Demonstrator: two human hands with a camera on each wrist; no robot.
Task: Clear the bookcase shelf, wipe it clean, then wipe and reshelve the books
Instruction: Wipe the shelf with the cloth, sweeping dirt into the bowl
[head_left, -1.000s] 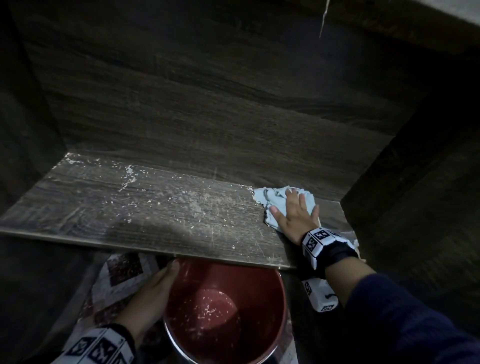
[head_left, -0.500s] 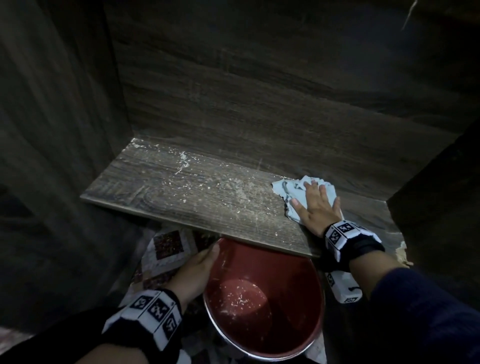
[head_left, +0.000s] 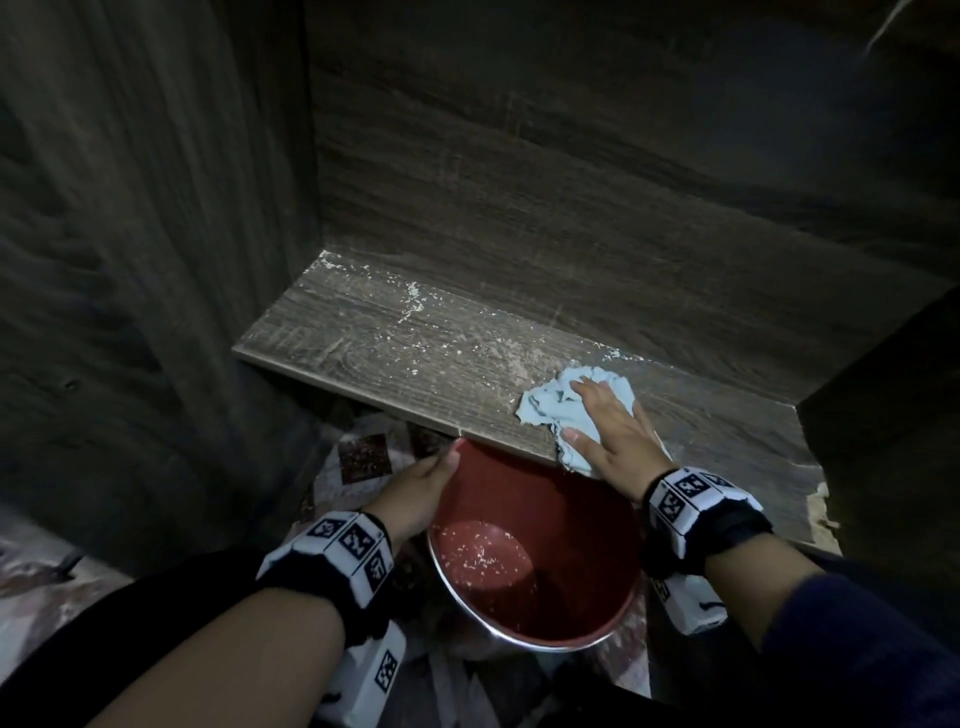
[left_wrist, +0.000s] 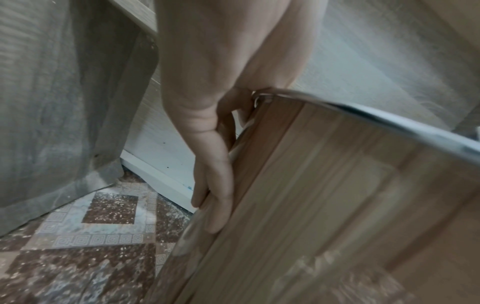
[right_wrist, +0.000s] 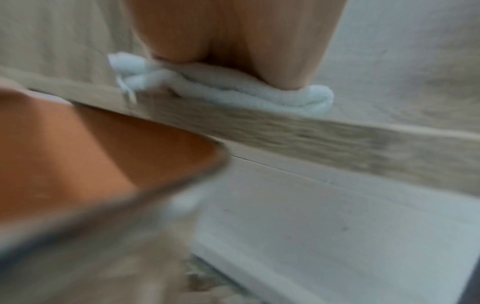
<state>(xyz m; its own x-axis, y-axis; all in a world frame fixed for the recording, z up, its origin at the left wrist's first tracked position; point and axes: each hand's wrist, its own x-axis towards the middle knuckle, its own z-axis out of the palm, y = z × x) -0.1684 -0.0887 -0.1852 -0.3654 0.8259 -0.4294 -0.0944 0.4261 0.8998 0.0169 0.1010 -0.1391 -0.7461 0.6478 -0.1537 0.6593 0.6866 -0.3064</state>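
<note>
The dark wood shelf (head_left: 395, 358) holds no books and is strewn with white crumbs and dust. My right hand (head_left: 605, 428) lies flat, fingers straight, pressing a light blue cloth (head_left: 543, 408) onto the shelf near its front edge. In the right wrist view the cloth (right_wrist: 233, 90) bunches under my fingers at the shelf edge (right_wrist: 311, 133). A red bucket (head_left: 535, 571) with crumbs in its bottom sits just below that edge. My left hand (head_left: 423, 486) grips its rim, thumb over the top; the left wrist view shows the fingers (left_wrist: 215, 185) along the bucket wall (left_wrist: 337, 195).
The bookcase's left wall (head_left: 156, 260), back panel (head_left: 571, 182) and right wall (head_left: 883, 441) close in the shelf. The shelf's front right corner (head_left: 818, 506) is chipped. Patterned floor covering (head_left: 363, 457) lies under the bucket, with a white skirting board (left_wrist: 161, 176) behind.
My right hand has slid the cloth from the back of the shelf toward its front edge above the bucket. The left hand stays on the bucket rim. My head view has swung right.
</note>
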